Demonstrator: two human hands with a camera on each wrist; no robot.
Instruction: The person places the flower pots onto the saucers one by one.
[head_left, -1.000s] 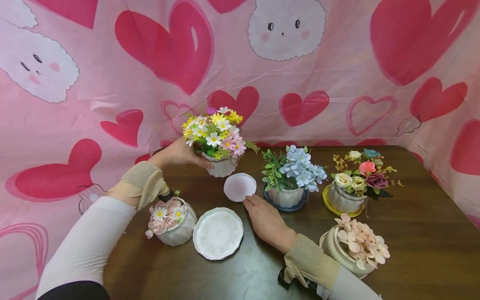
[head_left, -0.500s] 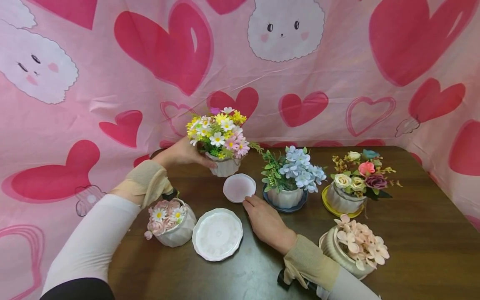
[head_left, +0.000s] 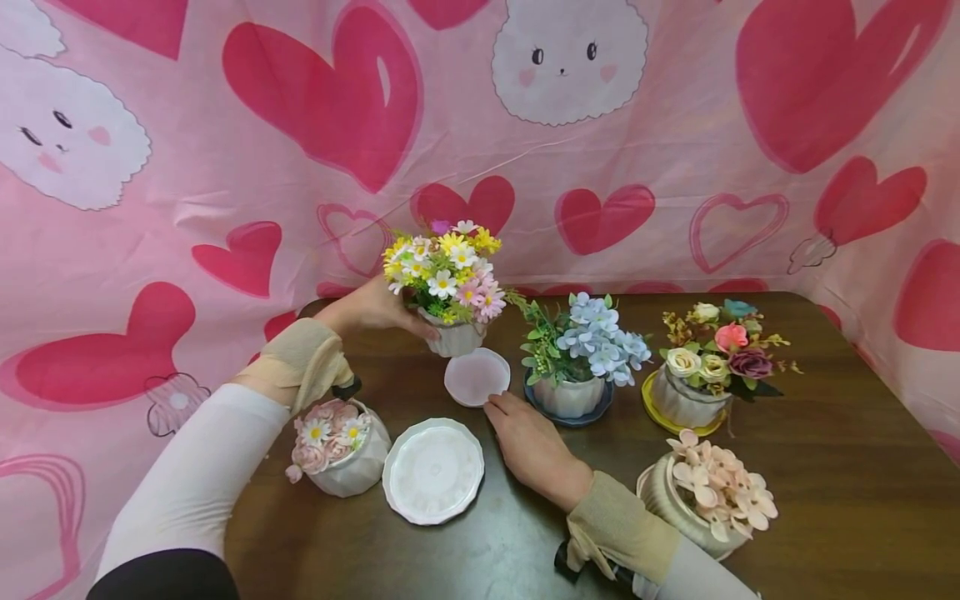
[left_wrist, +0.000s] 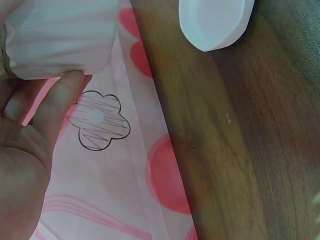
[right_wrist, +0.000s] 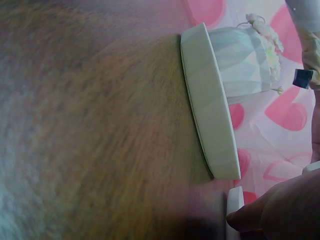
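Observation:
My left hand [head_left: 375, 308] grips a white fluted pot [head_left: 453, 337] of yellow, white and pink daisies [head_left: 442, 275] from its left side. The pot is raised, its base overlapping the far edge of a small pale saucer [head_left: 476, 379] in the head view. In the left wrist view, the fingers [left_wrist: 57, 107] lie against the pot [left_wrist: 62, 37], with the saucer [left_wrist: 215, 22] apart from it at the top. My right hand [head_left: 536, 442] lies low over the table, fairly straight fingers touching the saucer's near right rim. The right wrist view shows a fingertip at the saucer's side [right_wrist: 234, 200].
A larger white saucer [head_left: 433, 472] lies in front, beside a pot of pink flowers [head_left: 345, 450]. To the right stand a blue-flowered pot [head_left: 573, 396] on a blue saucer, a rose pot [head_left: 686, 400] on a yellow saucer, and a peach-flowered pot [head_left: 693, 508] near my right forearm.
My left hand has carried the daisy pot to the right and slightly down, closer over the small saucer. The right hand has stayed at the saucer's rim.

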